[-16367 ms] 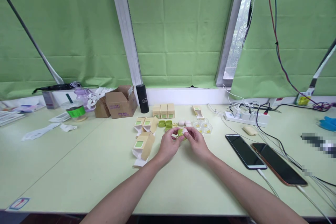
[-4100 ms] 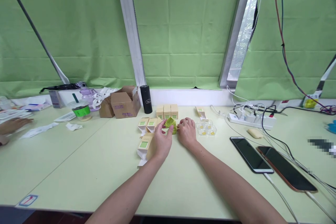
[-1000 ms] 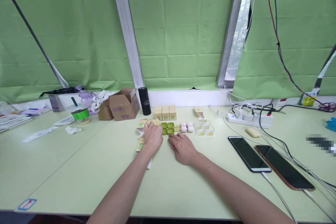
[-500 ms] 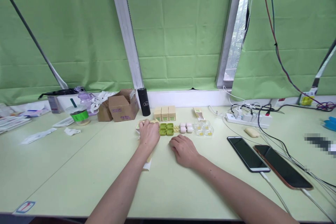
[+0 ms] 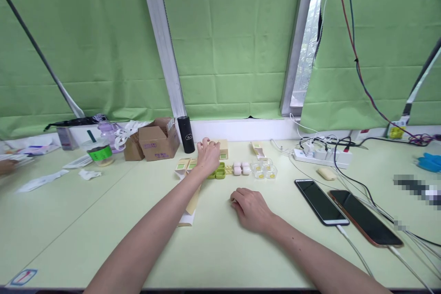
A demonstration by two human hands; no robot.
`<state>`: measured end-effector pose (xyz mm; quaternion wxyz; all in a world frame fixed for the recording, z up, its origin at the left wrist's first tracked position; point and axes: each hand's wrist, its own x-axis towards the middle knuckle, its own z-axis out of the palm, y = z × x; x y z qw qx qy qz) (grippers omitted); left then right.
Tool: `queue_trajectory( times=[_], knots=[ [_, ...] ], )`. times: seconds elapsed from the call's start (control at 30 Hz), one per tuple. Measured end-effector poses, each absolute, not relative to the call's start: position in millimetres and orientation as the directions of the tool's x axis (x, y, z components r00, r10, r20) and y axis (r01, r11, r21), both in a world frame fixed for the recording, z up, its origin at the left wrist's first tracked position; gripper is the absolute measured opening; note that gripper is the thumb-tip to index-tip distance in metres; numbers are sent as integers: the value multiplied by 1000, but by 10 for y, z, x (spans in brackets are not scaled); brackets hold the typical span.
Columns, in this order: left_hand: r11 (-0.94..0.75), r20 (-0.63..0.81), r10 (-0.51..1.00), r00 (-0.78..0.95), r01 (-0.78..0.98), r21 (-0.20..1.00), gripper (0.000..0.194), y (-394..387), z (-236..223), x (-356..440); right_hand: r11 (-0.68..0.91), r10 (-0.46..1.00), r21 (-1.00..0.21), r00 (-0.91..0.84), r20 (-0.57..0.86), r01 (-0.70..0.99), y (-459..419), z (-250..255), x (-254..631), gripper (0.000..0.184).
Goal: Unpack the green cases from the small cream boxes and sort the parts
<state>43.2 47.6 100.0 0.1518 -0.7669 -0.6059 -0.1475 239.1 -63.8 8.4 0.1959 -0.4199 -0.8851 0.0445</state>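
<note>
Carton (image 5: pixel 223 149) — beside left hand (image 5: pixel 208 155)

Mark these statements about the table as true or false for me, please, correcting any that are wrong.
1. The left hand is next to a small tan box. True.
2. The right hand is holding a charging cable. False: it is curled at the tabletop, apart from the cables, to the left of the two phones.
3. The pink pieces sit between the green pieces and the clear pieces. True.
4. The power strip lies left of the black bottle. False: it lies to the right.
</note>
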Motion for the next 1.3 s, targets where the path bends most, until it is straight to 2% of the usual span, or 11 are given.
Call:
queue_trajectory(
  times=[0.23,0.5,0.8,0.97,1.13,1.3],
  knots=[
    [-212,278,933,228,973,-89,54,955,784,512,661,747,-293,-573,336,691,-602,63,2427,17],
    [-217,244,941,235,971,-98,32,1175,720,475,652,757,-363,-547,357,665,-594,59,2444,19],
    [-278,262,923,282,959,-53,36,1249,734,545,643,765,-373,-545,343,669,-587,71,2455,20],
    [-277,298,918,262,961,10,31,1225,775,595,646,763,-391,-539,356,656,-585,65,2463,20],
    [-320,374,892,254,939,126,28,1144,944,658,650,760,-442,-526,382,618,-583,46,2476,21],
    [-435,446,842,305,872,225,31,748,1126,706,606,792,-551,-372,484,574,-493,48,2545,19]
  ],
)
